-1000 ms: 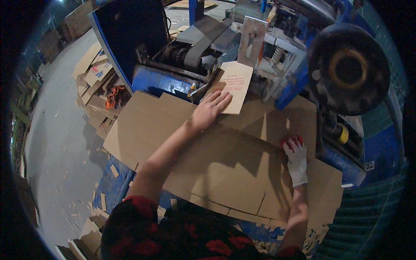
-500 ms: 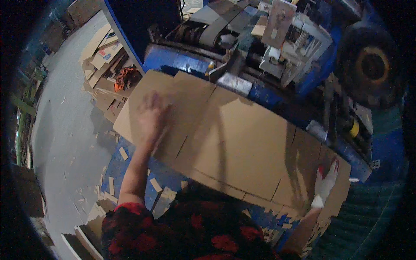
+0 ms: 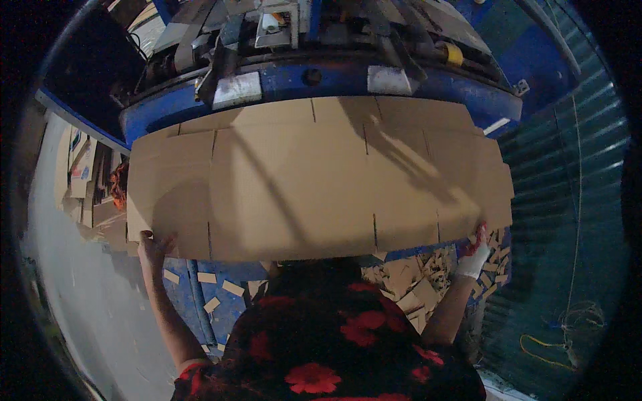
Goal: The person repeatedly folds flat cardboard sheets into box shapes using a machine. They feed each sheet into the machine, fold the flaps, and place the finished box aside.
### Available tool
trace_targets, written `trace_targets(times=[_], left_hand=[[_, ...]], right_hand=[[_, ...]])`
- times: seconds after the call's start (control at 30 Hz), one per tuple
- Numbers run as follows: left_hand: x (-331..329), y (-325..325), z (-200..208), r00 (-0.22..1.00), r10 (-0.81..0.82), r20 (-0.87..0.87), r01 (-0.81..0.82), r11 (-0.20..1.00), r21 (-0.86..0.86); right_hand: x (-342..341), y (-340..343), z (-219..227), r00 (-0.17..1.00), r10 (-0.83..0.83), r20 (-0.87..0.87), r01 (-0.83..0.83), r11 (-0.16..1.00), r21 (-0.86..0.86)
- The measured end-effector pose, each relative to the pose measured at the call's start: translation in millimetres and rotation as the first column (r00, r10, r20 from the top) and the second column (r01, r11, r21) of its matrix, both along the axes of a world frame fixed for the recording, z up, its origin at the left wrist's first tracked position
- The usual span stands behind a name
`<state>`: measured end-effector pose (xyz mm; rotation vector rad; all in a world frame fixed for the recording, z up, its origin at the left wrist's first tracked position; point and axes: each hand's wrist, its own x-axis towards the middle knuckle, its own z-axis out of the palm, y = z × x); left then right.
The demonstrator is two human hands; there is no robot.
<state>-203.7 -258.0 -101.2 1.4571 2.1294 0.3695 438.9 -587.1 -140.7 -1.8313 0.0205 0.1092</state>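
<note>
A wide brown cardboard sheet [image 3: 294, 180] with slots cut in its edges lies across in front of me, its near edge toward my body. My bare left hand [image 3: 157, 246] grips it at the near left corner. At the near right corner my right hand [image 3: 475, 252], in a white glove with red at the fingers, holds the same edge. Parts of the fingers are hidden by the board. Beyond its far edge more cardboard [image 3: 414, 110] shows, lying against the blue machine [image 3: 311, 75].
Cardboard scraps [image 3: 408, 281] litter the blue surface [image 3: 231, 314] below the sheet. Stacked cardboard [image 3: 83, 170] stands at the left, with an orange bundle [image 3: 119, 184] beside it. A green corrugated wall [image 3: 555, 220] rises on the right.
My view has swung to face the machine squarely. My left hand has gone from on top of the cardboard to its near left corner; my right hand now holds the near right corner.
</note>
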Motion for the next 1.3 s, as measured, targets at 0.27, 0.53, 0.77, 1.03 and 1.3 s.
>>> trace_targets(times=[0.27,0.53,0.77,1.03,1.3], left_hand=[[41,-32,69,0.847,-0.481,0.225,0.31,0.791,0.527],[130,-40,-8,0.697,-0.707,0.121,0.453,0.565,0.689],[168,16,16,0.691,-0.722,-0.04,0.562,0.501,0.658],[212,114,-1,0.646,-0.726,-0.235,0.634,0.338,0.695],[245,197,-17,0.591,-0.659,-0.465,0.741,0.215,0.636]], right_hand=[[-34,27,47,0.85,0.261,0.457,-0.368,0.916,0.161],[-147,121,74,-0.345,0.932,0.11,-0.242,0.025,-0.97],[-109,176,82,-0.403,0.882,0.244,-0.125,0.211,-0.969],[-57,287,46,-0.458,0.756,0.468,-0.236,0.404,-0.884],[-20,373,49,-0.465,0.802,0.374,-0.194,0.32,-0.927]])
